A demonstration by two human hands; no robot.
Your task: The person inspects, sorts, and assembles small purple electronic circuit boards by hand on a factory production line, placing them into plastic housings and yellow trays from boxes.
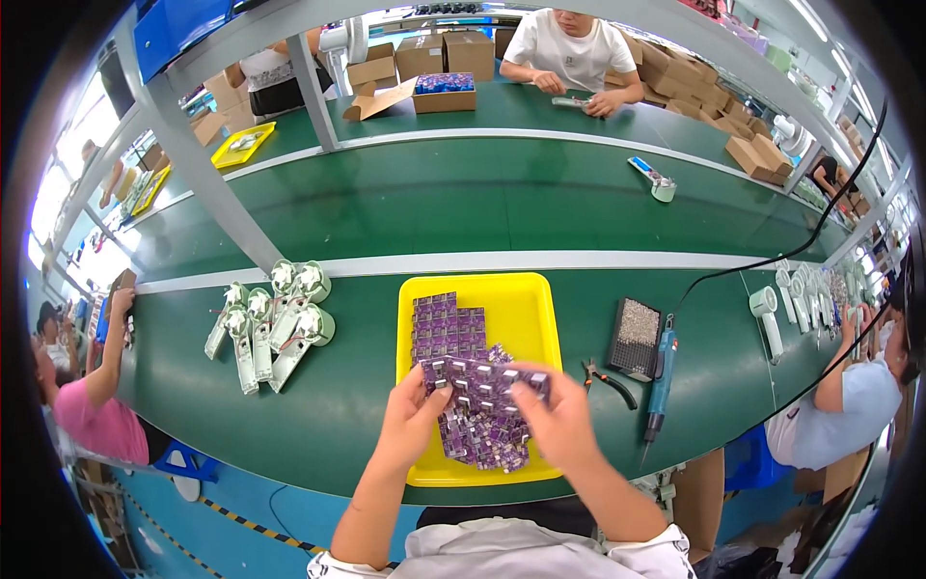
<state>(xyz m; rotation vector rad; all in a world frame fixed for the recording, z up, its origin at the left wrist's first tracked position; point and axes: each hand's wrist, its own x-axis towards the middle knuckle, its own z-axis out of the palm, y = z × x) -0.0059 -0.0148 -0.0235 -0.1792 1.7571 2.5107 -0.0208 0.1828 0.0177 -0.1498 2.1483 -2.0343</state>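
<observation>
Over a yellow tray (545, 309), a panel of purple circuit boards (475, 384) is held between my two hands. My left hand (417, 410) pinches its left end, thumb on top. At the right end, my right hand (555, 410) grips it with the thumb across the face; this hand is slightly blurred. Beneath the panel lies a heap of small separate purple boards (482, 439) in the tray. Farther back in the tray rest larger unbroken purple board panels (446, 328). Part of the heap is hidden by the held panel.
Pale green fan-like housings (275, 328) lie left of the tray. To the right are pliers (610, 383), a black box of screws (635, 338) and a blue electric screwdriver (663, 376) on a cable. A conveyor (463, 207) runs beyond a white rail. Co-workers sit across and on both sides.
</observation>
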